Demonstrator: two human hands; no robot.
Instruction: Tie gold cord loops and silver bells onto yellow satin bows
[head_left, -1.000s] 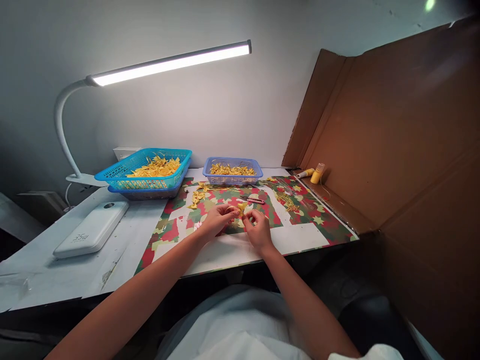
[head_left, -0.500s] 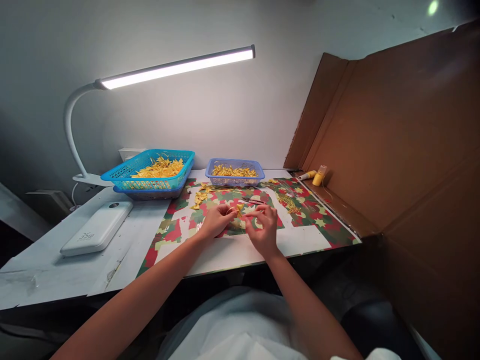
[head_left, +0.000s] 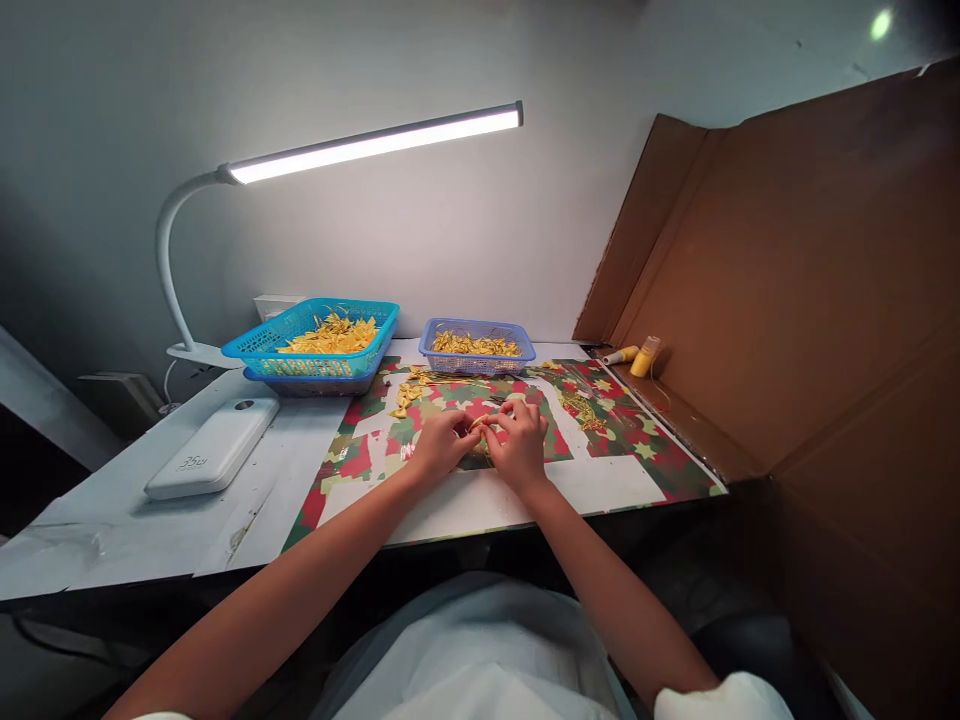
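Note:
My left hand [head_left: 441,442] and my right hand [head_left: 519,442] meet over the camouflage-patterned mat. Between their fingertips is a small gold ribbon bow [head_left: 478,424], pinched from both sides and mostly covered by the fingers. Just behind my right hand, the dark tip of a slim tool [head_left: 496,400] shows; the hand hides the rest. Gold bows [head_left: 407,396] lie loose on the mat beyond my left hand. To the right of my right hand is a tangle of thin gold cord [head_left: 583,410].
A turquoise basket [head_left: 244,345] of gold pieces stands stacked at the back left, beside a lavender basket [head_left: 477,366] of more. A white power bank [head_left: 214,450] lies left, under a lamp [head_left: 382,145]. Yellow bottles [head_left: 643,358] sit by the cardboard wall [head_left: 795,270] at right.
My hands have come closer together, and my right hand's spread fingers have closed onto the bow. The bow is now more covered. The whole view has shifted slightly.

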